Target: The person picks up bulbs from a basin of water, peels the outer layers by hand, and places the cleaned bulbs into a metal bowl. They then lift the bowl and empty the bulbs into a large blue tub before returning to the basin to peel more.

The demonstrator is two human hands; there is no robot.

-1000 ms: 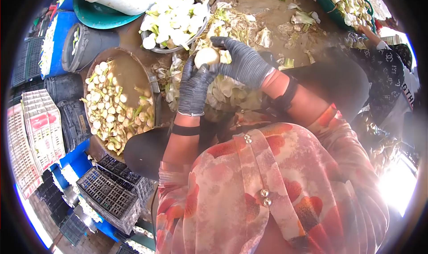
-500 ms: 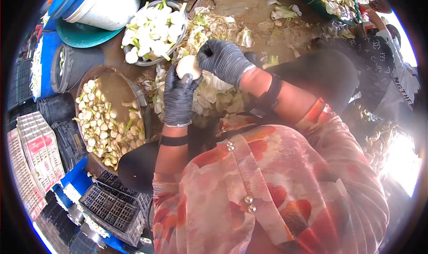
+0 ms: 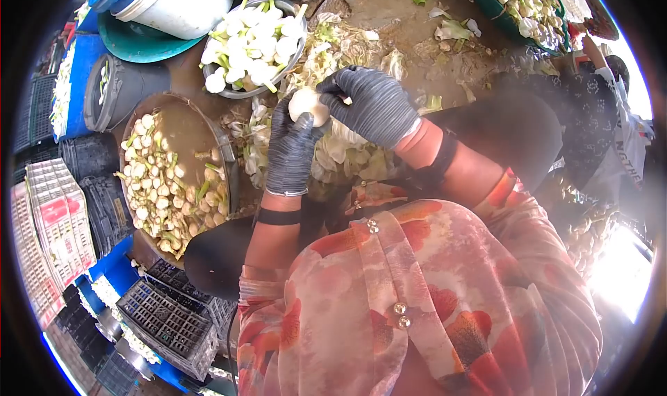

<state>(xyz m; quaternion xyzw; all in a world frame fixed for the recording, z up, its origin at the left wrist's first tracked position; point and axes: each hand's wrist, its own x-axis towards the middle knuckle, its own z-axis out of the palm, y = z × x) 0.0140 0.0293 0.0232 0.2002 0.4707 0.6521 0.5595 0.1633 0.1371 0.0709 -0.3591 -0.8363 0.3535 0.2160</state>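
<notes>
Both gloved hands close on one white bulb (image 3: 306,105), which is held up in front of the person's chest, above the ground. The left hand (image 3: 290,149) cups the bulb from below and from the near side, with the fingers pointing up and away and the bulb seated at the fingertips. The right hand (image 3: 375,104) clenches over the bulb's right side, its fingers curled across the top so that only the left and upper face of the bulb shows pale between the two dark gloves. Something small and light peeks out by the right fingers; what it is cannot be told.

Directly under the hands lies a heap of pale green peelings (image 3: 351,156), spread over the wet ground. Just beyond the bulb, further from the person, stands a metal bowl (image 3: 233,92) piled with clean white bulbs. To the left of the left hand sits a wide basin (image 3: 186,126) of brown water with many untrimmed bulbs floating along its near side. A white bucket (image 3: 182,3) stands beyond that, and black crates (image 3: 167,319) are stacked at the lower left. At the far right a co-worker's dark patterned sleeve (image 3: 597,111) shows, near a green tub (image 3: 501,15) holding more bulbs.
</notes>
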